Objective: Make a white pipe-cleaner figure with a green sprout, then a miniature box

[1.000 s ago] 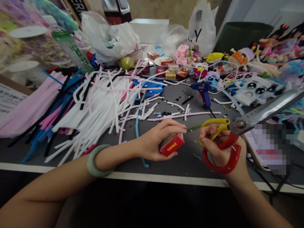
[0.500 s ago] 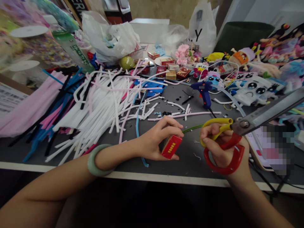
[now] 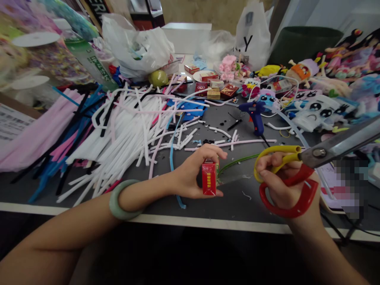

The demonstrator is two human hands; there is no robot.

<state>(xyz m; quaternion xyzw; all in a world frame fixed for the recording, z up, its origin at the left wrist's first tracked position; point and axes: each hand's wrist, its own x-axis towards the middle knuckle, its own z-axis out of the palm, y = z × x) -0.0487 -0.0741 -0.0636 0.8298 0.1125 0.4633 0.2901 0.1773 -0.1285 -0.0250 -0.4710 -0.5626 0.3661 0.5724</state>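
My left hand [image 3: 192, 170] grips a small red box [image 3: 209, 180] with yellow lettering, thumb below and fingers above. From the box a thin green strip [image 3: 237, 161] curves over to my right hand [image 3: 279, 178]. A piece of clear film [image 3: 237, 179] also trails from the box toward that hand. Held in my right hand are large scissors [image 3: 341, 142] with yellow and red handles, their blades pointing away to the upper right. The fingertips are pinched near the strip's end, which they hide.
A heap of white fuzzy stems [image 3: 118, 134] covers the table's left. A blue glue gun [image 3: 253, 114] stands beyond my hands, its cord running toward me. Small boxes [image 3: 213, 93] lie at the back. Plush toys [image 3: 317, 111] and a phone [image 3: 332, 186] are on the right.
My right hand has moved right with the scissors, away from the box. The red box has turned more upright, and the green strip and clear film now stretch out longer from it.
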